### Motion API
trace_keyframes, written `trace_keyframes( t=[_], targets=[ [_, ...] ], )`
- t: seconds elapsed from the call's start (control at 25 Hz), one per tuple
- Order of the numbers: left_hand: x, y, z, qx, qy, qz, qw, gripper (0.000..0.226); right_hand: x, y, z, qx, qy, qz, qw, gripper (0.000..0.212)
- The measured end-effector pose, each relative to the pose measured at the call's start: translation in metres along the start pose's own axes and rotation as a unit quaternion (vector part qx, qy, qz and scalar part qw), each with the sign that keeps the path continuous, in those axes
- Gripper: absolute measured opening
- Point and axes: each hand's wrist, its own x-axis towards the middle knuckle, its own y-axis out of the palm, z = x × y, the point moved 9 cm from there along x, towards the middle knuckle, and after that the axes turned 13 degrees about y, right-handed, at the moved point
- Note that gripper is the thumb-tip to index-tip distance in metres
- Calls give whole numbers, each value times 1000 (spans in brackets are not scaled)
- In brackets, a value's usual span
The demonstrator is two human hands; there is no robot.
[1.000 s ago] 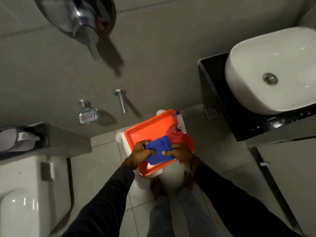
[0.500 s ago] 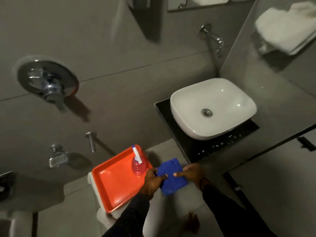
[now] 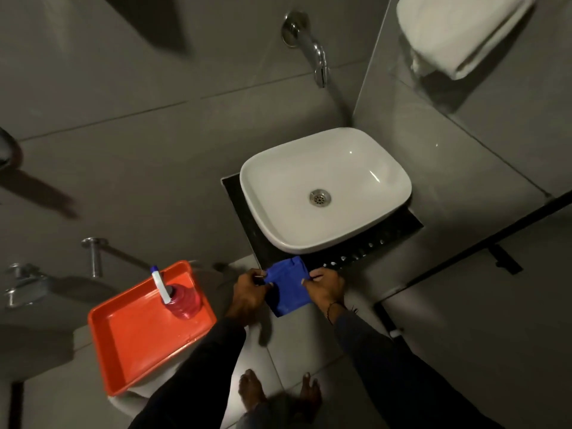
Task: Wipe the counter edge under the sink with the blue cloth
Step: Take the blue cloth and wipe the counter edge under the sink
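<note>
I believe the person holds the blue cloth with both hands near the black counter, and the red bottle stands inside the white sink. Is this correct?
Not quite. The head view shows the red bottle standing in the orange tray, not in the white sink, which is empty. The rest holds: the left hand and right hand hold the blue cloth near the black counter.

The white towel (image 3: 458,32) at the upper right is cut off by the top edge. The sink (image 3: 325,187) hides most of the black tabletop (image 3: 244,212). The stool (image 3: 145,394) is mostly hidden under the orange tray (image 3: 136,345). A round wall fitting (image 3: 6,150) runs off the left edge, blurred.
</note>
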Motion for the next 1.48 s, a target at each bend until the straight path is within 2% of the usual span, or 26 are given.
trace_keyframes(
  t=[0.08, 0.12, 0.16, 0.2, 0.24, 0.28, 0.32, 0.36, 0.44, 0.56, 0.76, 0.84, 0.92, 1.12, 1.28, 1.36, 1.48],
  targets=[
    [4, -2, 5, 14, -5, 3, 1000, 18, -1, 0, -1, -38, -38, -27, 998, 30],
    [7, -4, 4, 28, -2, 4, 1000, 16, -6, 0, 4, -97, -108, -69, 987, 35],
    [11, -7, 1, 37, 1, -1, 999, 16, -16, 5, 11, -186, -202, -108, 956, 42],
    [13, -13, -4, 45, 3, -15, 999, 15, -28, 20, 17, -276, -294, -121, 907, 52],
    [18, -21, -12, 57, 10, -35, 998, 16, -41, 40, 21, -351, -372, -103, 853, 64],
    [23, -29, -23, 81, 29, -58, 995, 25, -51, 61, 19, -410, -430, -78, 800, 74],
    [28, -36, -38, 108, 64, -73, 989, 33, -57, 78, 14, -450, -460, -57, 763, 79],
    [32, -40, -57, 136, 111, -79, 981, 37, -57, 89, 11, -469, -461, -36, 753, 82],
    [36, -43, -95, 193, 219, -89, 952, 41, -51, 95, 4, -472, -438, 2, 766, 83],
    [42, -31, -137, 316, 340, -95, 881, 49, -45, 89, 4, -444, -432, 14, 785, 83],
    [64, 34, -130, 470, 371, 84, 797, 66, -22, 64, -1, -379, -422, 30, 823, 83],
    [68, 43, -122, 516, 384, 101, 759, 67, 2, 38, -4, -374, -414, 36, 829, 81],
    [68, 38, -118, 525, 383, 88, 755, 67, 28, 5, -2, -367, -410, 33, 834, 79],
    [66, 40, -123, 531, 353, 42, 769, 64, 124, -111, 9, -379, -390, 12, 839, 71],
    [64, 41, -125, 556, 318, 23, 768, 66, 200, -208, 19, -382, -336, -12, 861, 61],
    [63, 40, -124, 560, 297, 18, 773, 67, 216, -231, 20, -378, -324, -7, 867, 60],
    [63, 43, -126, 567, 280, 23, 774, 70, 221, -230, 14, -388, -330, -10, 860, 60]
  ],
)
